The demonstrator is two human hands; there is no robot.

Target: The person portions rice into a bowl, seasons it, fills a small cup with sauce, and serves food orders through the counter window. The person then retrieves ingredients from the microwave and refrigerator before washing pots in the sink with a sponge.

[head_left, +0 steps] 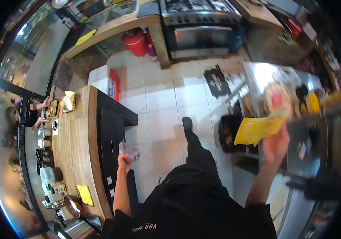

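Observation:
My left hand [124, 160] is closed around a crumpled greyish cloth [130, 151], held beside the dark side of the wooden counter [72, 139]. On the right, my right hand [276, 144] is raised near a metal worktable, its fingers partly behind a yellow cloth or wrapper [260, 128] that it grips. Just beyond that hand is a pale round item with a pink middle [276, 97], seemingly in clear plastic; whether my hand touches it I cannot tell.
Another person's hands [45, 102] reach over the counter's far left edge near a tray of food. A stove [200, 36], a red bucket [135, 43], a white-lidded red cooler [102, 83], a black bin [228, 133] and a black floor mat [217, 81] surround the tiled floor.

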